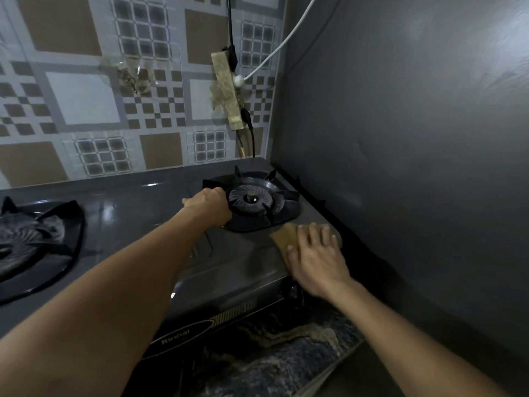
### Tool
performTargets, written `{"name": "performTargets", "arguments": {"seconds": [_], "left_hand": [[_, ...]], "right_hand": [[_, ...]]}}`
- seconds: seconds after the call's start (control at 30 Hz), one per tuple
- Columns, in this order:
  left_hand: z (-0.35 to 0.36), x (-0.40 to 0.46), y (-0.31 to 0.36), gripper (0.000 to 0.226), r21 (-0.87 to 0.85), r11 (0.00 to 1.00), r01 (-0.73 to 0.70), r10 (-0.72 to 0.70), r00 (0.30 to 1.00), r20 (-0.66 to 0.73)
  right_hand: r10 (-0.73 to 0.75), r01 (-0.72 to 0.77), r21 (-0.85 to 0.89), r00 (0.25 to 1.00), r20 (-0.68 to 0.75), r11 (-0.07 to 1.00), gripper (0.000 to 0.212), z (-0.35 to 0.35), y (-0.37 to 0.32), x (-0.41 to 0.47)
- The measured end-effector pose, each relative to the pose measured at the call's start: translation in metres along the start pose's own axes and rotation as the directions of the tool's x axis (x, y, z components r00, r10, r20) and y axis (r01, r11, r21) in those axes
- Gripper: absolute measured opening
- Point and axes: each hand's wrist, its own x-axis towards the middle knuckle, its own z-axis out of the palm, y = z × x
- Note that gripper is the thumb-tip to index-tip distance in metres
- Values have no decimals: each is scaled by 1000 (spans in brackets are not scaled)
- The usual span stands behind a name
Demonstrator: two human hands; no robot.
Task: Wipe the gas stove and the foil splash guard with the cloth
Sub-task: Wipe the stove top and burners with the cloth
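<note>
Fingers of the right hand [317,255] lie straight and spread on the tan cloth [283,236], pressing it flat on the gas stove [229,262] just beside the grey foil splash guard [400,138]. Left hand [210,203] seems curled over the right burner grate [257,202]; its fingertips are hidden.

Dim, grey-blue, low contrast throughout. Small glints on stove [137,207] top toward 10 o'clock. Deep shadow along foil guard [415,138] base at 4 o'clock. Wide-angle bending at edges. Soft focus overall; wall tiles [86,96] slightly smeared.
</note>
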Motion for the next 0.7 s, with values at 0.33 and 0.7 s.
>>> {"name": "performTargets", "arguments": {"seconds": [0.33, 0.7], "left_hand": [[7, 26, -23, 48, -85, 996, -37, 47, 993, 112], [-7, -7, -36, 47, -66, 992, -110, 111, 994, 12]], "right_hand": [[88, -85, -35, 989, 119, 996, 65, -14, 20, 53], [-417, 407, 161, 908, 37, 899, 62, -16, -36, 0]]}}
